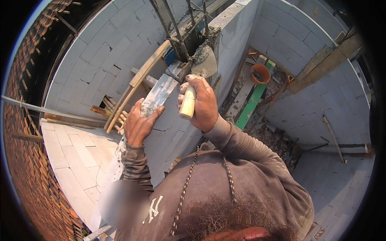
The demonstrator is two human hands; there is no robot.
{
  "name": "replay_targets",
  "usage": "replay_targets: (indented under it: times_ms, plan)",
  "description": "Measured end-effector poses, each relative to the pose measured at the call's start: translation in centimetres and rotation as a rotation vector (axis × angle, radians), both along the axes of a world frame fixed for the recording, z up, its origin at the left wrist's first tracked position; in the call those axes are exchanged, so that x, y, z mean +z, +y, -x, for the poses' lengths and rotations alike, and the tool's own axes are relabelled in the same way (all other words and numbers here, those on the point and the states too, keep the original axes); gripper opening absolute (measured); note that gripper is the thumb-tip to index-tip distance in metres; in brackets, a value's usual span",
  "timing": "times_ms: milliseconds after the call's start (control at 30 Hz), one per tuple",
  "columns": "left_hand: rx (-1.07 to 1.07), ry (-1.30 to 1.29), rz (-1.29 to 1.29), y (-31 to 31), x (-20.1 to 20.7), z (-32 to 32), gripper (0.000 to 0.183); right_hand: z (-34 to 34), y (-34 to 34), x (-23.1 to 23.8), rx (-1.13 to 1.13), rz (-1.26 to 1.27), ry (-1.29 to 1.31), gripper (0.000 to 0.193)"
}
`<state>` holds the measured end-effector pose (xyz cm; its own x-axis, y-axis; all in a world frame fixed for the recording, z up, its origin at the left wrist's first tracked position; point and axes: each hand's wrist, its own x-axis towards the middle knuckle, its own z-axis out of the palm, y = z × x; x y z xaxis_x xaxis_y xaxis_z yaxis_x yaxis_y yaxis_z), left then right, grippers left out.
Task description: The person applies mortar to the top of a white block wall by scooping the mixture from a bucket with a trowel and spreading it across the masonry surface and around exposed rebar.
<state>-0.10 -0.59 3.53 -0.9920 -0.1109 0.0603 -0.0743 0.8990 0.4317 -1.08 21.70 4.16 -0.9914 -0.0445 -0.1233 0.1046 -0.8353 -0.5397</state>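
Trowel [206, 62] and board [161, 93], both held close to the rebar [206, 20].
The right hand's [204, 103] grip is closed round the trowel's handle, putting the blade just on the near side of the rebar; a full-fist hold likely gives the wrist control of its tilt. The left hand's [138, 125] grip clasps the near end of the board, thumb on one edge, fingers on the other, presumably to steady it while its far end points toward the rebar.
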Motion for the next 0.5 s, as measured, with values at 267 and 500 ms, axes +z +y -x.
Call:
replay_targets:
  times_ms: [267, 500]
  plan:
    - [0.002, -0.001, -0.019, 0.1, 0.5, -0.1, 0.095, -1.9, 4.2, 1.0, 0.236, 0.293, 0.084, 0.026]
    - [0.012, -0.044, 0.021, 0.5, 1.0, -0.1, 0.101, 0.2, 2.1, 0.8, -0.446, -0.389, 0.234, 0.027]
